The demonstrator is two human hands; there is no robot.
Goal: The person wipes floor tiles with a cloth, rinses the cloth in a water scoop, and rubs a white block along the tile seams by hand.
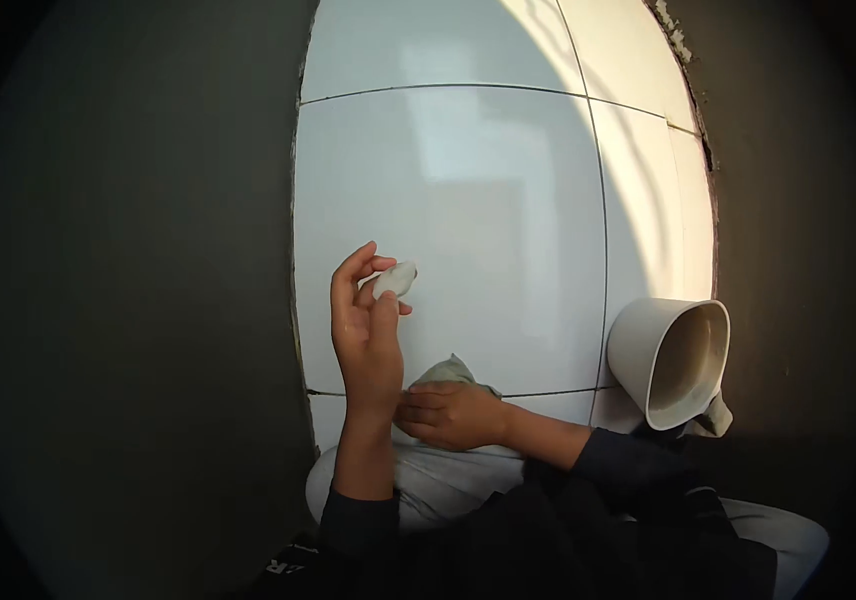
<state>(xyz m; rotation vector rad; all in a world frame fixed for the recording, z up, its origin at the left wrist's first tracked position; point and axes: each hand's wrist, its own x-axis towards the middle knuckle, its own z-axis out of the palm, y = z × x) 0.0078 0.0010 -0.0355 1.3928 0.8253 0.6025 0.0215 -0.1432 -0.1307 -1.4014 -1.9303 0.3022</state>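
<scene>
My left hand [368,335] is raised over the pale tiles, holding a small whitish lump [395,281] between thumb and fingers. The lump has a darker spot at its far end, and its exact kind cannot be made out. Below it, close to my left wrist, my right hand [456,415] has its fingers closed on a grey-green cloth [448,370]. Part of the cloth sticks out beyond the fingers, and the rest is hidden under the hand, just in front of my lap.
A white dipper mug [638,345] with a handle lies at the right, its mouth turned toward the right. Glossy white tiles [468,250] stretch ahead between dark grey surfaces on both sides. Sunlight falls across the far right tiles. Grey trousers [448,480] show at the bottom.
</scene>
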